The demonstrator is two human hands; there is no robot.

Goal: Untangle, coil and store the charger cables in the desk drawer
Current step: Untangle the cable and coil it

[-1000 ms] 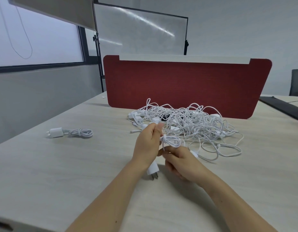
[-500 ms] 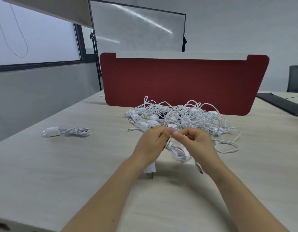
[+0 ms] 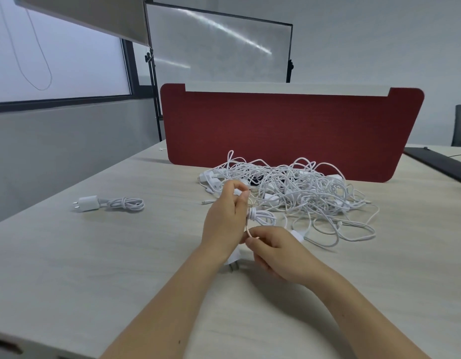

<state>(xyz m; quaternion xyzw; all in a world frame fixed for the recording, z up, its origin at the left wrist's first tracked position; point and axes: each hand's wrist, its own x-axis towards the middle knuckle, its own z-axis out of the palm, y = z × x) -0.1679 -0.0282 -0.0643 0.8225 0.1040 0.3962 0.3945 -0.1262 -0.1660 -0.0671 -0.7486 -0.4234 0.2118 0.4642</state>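
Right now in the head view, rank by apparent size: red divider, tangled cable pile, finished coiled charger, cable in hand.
1. red divider
2. tangled cable pile
3. finished coiled charger and cable in hand: not ranked. The left hand and right hand cover part of the latter, and it sits nearer.

right hand [image 3: 274, 251]: dropped from level with the left fingertips to just below the left hand [image 3: 223, 224], nearer the desk's [image 3: 120, 255] near edge | cable [image 3: 247, 229]: free end now runs down from the coil [image 3: 263, 216] into the right pinch | fingertips of the two hands: no longer meeting
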